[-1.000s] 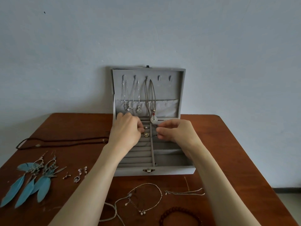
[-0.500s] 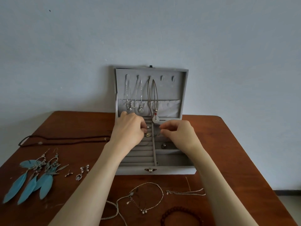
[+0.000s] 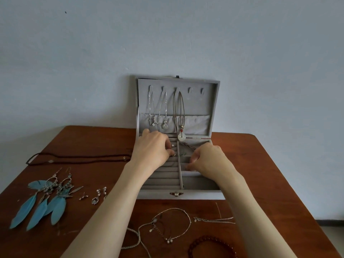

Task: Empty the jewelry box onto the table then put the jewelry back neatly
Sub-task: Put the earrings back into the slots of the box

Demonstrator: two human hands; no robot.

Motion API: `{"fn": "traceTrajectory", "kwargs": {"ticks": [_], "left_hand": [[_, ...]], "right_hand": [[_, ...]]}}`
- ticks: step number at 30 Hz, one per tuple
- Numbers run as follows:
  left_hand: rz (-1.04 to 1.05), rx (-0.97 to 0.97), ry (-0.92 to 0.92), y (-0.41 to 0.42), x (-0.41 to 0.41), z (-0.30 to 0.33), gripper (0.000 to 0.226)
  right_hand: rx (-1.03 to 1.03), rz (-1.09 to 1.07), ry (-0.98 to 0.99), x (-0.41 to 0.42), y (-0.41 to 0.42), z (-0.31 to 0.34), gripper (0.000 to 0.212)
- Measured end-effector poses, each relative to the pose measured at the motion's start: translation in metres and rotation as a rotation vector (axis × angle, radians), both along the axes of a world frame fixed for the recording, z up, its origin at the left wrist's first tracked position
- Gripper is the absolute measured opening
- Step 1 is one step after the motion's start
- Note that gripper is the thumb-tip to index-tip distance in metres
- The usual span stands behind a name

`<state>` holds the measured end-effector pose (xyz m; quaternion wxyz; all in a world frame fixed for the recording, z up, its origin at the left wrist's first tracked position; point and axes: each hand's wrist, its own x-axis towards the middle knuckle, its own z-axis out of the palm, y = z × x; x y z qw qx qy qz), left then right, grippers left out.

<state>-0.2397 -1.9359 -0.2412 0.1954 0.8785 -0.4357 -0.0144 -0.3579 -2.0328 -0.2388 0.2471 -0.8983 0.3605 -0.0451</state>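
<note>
The grey jewelry box (image 3: 195,195) stands open on the wooden table (image 3: 270,164), its lid upright against the wall. Silver necklaces (image 3: 164,125) and a cord with a white ring pendant (image 3: 181,137) hang inside the lid. My left hand (image 3: 152,149) lies over the ring rolls on the left side, its thumb and fingertip pinching a ring (image 3: 173,155). A second ring (image 3: 173,145) sits one row behind. My right hand (image 3: 208,159) reaches into the right compartments with its fingertips curled down on a small piece, which they hide.
On the table lie blue feather earrings (image 3: 42,202), small silver earrings (image 3: 97,196) and a dark cord necklace (image 3: 78,158) to the left. A silver bracelet (image 3: 171,224), a thin chain (image 3: 214,219), a white braided cord (image 3: 135,239) and a red bead bracelet (image 3: 210,246) lie in front.
My right hand has moved from the back compartment toward me, down onto the small piece in the middle right compartment. My left hand has stayed on the ring rolls.
</note>
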Motion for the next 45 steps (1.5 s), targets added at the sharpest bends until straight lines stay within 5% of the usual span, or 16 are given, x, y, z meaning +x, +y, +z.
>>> {"fn": "traceTrajectory", "kwargs": {"ticks": [26,33,40,45], "left_hand": [[-0.105,0.067,0.144,0.003,0.012,0.0,0.022],[-0.126,0.036,0.121,0.007,0.012,0.005,0.029],[-0.104,0.076,0.119,0.007,0.02,0.001,0.036],[-0.106,0.054,0.099,0.007,0.019,0.0,0.031]], "right_hand": [[-0.073,0.178,-0.059,-0.006,0.0,-0.006,0.018],[0.363,0.141,-0.395,-0.007,-0.006,0.016,0.013],[0.578,0.284,-0.127,0.018,-0.002,0.033,0.007],[0.317,0.287,-0.034,0.034,-0.006,0.031,0.012]]}}
